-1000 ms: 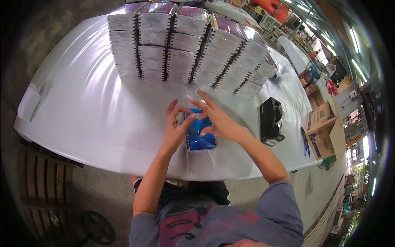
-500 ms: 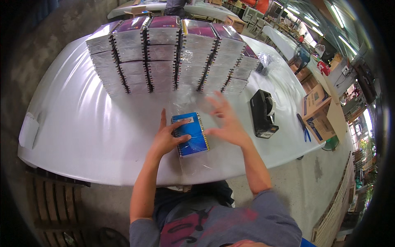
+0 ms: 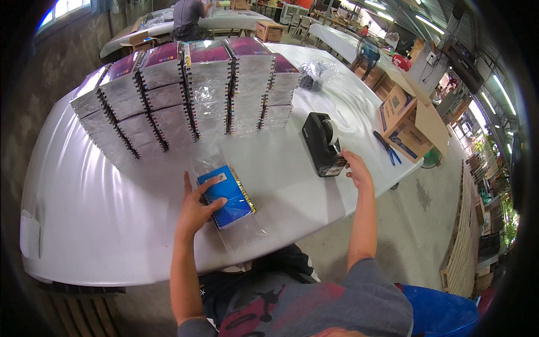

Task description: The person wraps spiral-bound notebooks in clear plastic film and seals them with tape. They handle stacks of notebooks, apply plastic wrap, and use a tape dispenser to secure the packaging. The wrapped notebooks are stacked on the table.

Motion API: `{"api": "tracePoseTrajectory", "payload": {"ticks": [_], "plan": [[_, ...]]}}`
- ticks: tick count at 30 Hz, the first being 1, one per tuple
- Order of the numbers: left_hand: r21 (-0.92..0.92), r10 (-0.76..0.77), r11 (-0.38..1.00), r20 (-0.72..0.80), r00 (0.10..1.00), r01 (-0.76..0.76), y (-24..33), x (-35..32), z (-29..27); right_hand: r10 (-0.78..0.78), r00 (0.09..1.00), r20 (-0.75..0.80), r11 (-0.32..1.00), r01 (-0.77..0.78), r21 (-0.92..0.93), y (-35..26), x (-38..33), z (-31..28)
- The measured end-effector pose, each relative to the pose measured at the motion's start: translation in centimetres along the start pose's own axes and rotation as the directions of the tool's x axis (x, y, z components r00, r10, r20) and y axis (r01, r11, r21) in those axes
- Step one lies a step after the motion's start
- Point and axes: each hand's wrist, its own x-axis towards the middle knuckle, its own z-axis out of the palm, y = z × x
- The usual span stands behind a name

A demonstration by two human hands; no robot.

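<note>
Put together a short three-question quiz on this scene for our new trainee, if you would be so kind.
1. Multiple choice: what do the fingers of the person's left hand rest on?
a) the fan
b) the blue notebook
c) the tall stacks of bound books

2. True or false: the person's right hand also rests on the blue notebook.

3. Fill in the blank: on the table, the blue-and-black hand tool lies between the black tape dispenser and the open ____.

Key
1: b.
2: False; the right hand is at the end of the black tape dispenser.
3: cardboard box.
</note>
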Motion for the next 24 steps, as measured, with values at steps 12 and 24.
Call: {"api": "tracePoseTrajectory", "payload": {"ticks": [12, 24], "plan": [[0.026, -0.069, 0.997, 0.023, 0.997, 0.069, 1.2, -0.1, -0.1, -0.032, 0.999, -0.018, 0.69, 0.035, 0.723, 0.9, -1.0, 0.2], [0.034, -0.044, 0.999, 0.02, 0.999, 0.043, 2.0, -0.4, 0.3, -0.196, 0.979, 0.047, 0.797, 0.131, 0.59, 5.7, -2.3, 0.2]]}}
